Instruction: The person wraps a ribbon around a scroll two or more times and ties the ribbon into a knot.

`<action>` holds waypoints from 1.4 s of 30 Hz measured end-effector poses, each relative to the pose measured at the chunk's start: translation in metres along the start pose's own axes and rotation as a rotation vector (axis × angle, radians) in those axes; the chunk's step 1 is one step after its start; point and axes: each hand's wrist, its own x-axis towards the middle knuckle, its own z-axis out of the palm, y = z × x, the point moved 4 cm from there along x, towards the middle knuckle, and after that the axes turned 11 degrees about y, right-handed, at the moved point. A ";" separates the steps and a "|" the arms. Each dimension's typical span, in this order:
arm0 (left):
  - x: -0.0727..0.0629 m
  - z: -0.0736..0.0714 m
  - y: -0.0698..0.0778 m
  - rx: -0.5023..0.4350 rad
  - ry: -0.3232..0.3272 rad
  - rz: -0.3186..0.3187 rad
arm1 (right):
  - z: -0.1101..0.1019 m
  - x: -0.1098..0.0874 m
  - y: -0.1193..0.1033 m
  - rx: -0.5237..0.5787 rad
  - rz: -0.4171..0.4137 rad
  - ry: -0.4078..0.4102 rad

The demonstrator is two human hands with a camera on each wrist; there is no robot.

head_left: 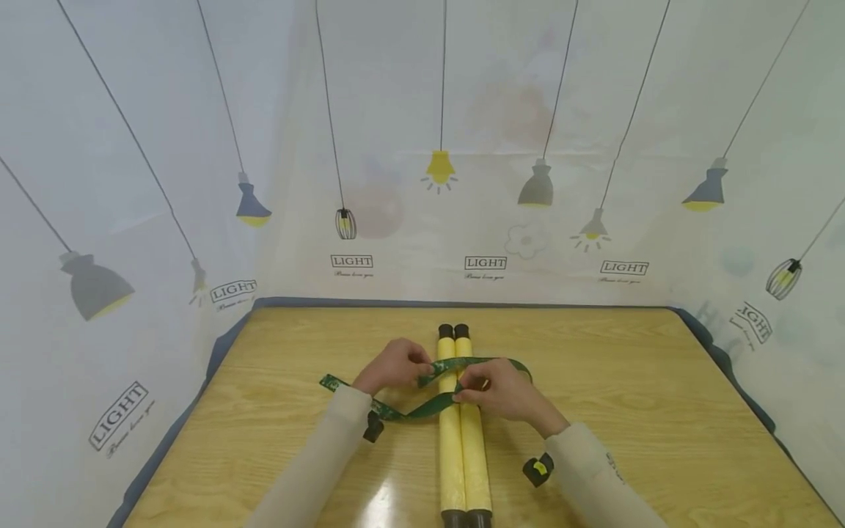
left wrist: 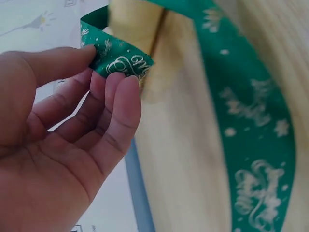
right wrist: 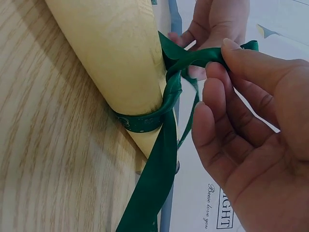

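Two pale yellow tubes (head_left: 452,455) with dark end caps lie side by side on the wooden table. Around them goes a green ribbon (head_left: 432,405) with white print; the right wrist view shows it snug against one tube and crossed over itself beside it. My left hand (head_left: 398,363), left of the tubes, pinches a folded stretch of ribbon between thumb and fingers. Over the tubes, my right hand (head_left: 502,389) pinches another stretch with thumb and index finger, its other fingers loosely bent. One ribbon tail runs out to the left under my left forearm.
The wooden table (head_left: 277,440) has a blue-grey edge at the back and sides. White wall sheeting (head_left: 409,242) printed with hanging lamps surrounds it on three sides. A black wrist-worn piece (head_left: 538,469) sits by my right cuff, another (head_left: 373,427) by the left.
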 end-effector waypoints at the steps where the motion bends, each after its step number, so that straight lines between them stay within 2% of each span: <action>1: -0.001 -0.002 0.001 -0.005 -0.003 0.004 | 0.000 0.000 0.000 0.000 -0.001 0.002; 10: -0.013 -0.016 0.011 -0.055 -0.037 0.042 | -0.001 -0.001 -0.001 -0.012 -0.013 0.020; 17: -0.034 -0.014 0.009 -0.130 -0.113 -0.008 | -0.003 0.000 0.000 -0.011 -0.009 0.026; 23: -0.053 -0.004 0.007 -0.225 -0.173 -0.039 | -0.003 0.002 0.001 0.003 0.010 0.030; 33: -0.080 0.019 0.015 -0.395 -0.235 -0.089 | -0.002 0.005 0.005 0.001 0.051 0.045; 37: -0.086 0.032 0.022 -0.455 -0.224 -0.127 | -0.003 0.005 0.006 -0.008 0.058 0.048; 42: -0.093 0.047 0.034 -0.495 -0.162 -0.171 | -0.003 0.007 0.006 -0.008 0.032 0.050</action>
